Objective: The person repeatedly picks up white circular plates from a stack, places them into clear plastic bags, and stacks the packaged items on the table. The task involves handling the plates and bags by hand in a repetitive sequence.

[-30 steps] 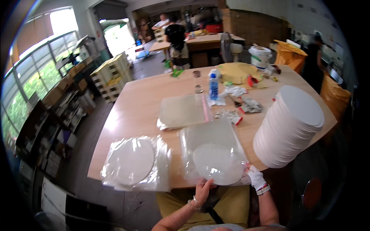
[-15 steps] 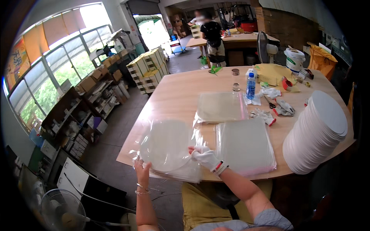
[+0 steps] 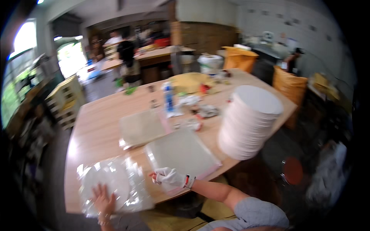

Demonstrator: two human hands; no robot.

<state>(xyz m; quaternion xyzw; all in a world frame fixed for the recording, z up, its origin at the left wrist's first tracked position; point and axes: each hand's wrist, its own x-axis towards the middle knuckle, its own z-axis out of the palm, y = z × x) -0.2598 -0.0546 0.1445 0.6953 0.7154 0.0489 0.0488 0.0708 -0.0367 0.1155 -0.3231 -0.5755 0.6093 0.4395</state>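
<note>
My left hand [image 3: 103, 198], bare and with its fingers spread, lies flat on a clear plastic bag [image 3: 137, 196] at the near left of the table. Inside that bag is a white round disc [image 3: 115, 183]. My right hand [image 3: 169, 178] wears a white glove with bare fingertips. Its fingers are curled in, and nothing shows between them. It hovers at the near left edge of a pile of flat clear bags [image 3: 185, 152]. Beyond to the right rises a tall, leaning stack of white round discs [image 3: 248, 123].
Another pile of flat bags [image 3: 140, 127] lies farther back on the wooden table [image 3: 98, 127]. Behind are a blue-labelled bottle [image 3: 169, 98], grey gloves [image 3: 208, 111], red tape [image 3: 205, 89] and a white bucket [image 3: 210, 63]. A person in dark clothes [image 3: 126, 54] stands at a far table.
The view has swung right, and the picture is blurred. My left hand has flattened onto the bagged disc. My right hand has left the bag's edge and moved right, toward the flat bags.
</note>
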